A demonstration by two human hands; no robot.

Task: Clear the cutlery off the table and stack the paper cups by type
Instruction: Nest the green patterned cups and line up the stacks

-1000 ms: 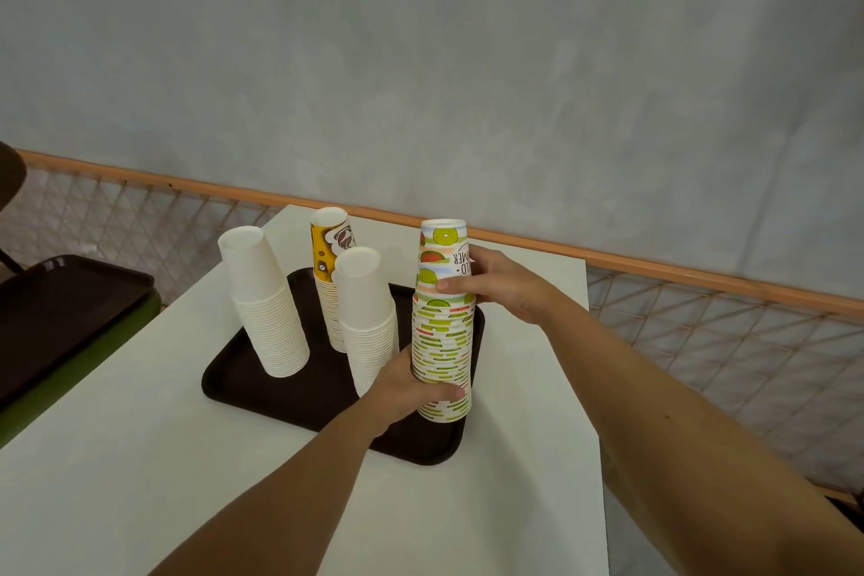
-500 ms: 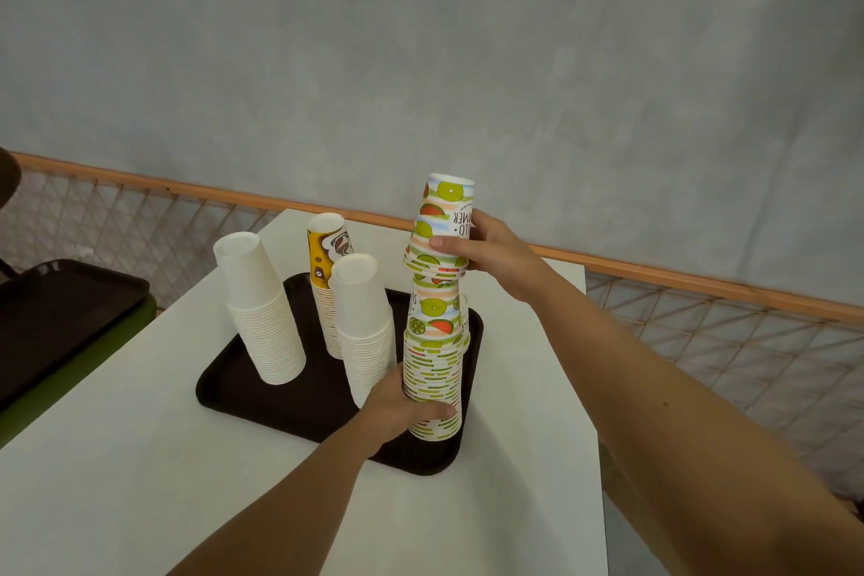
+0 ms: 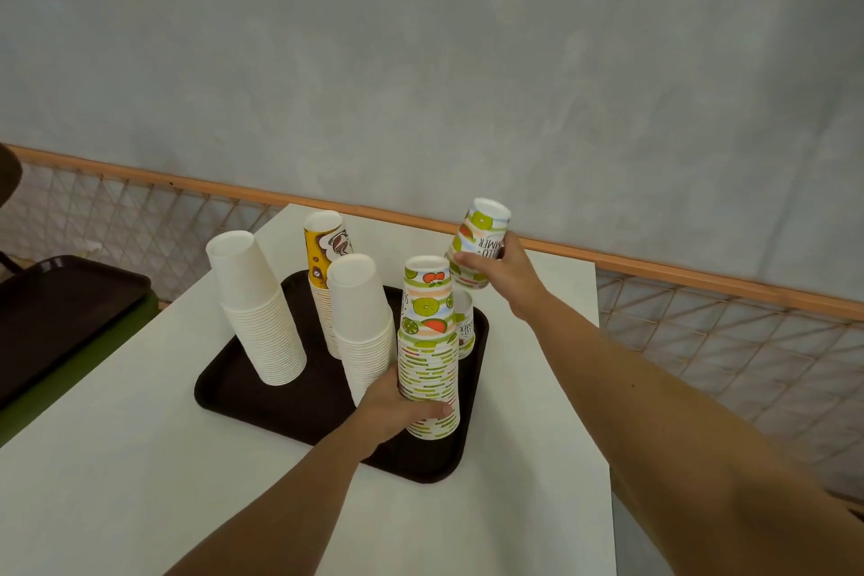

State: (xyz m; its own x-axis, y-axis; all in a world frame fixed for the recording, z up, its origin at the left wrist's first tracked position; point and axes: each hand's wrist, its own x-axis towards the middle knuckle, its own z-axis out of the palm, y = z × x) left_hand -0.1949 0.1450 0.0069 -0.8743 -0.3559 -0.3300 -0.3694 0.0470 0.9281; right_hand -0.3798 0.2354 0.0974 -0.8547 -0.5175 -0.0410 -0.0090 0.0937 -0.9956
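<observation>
Sorting the fruit-print cups is the step in hand, I judge. My left hand [image 3: 397,407] wraps the base of the fruit-print stack [image 3: 428,355] on the dark tray [image 3: 262,393]. My right hand [image 3: 502,269] grips a short tilted batch [image 3: 479,243] in the air, just right of the stack's top. Next I must decide where this batch belongs and seat it squarely.
</observation>
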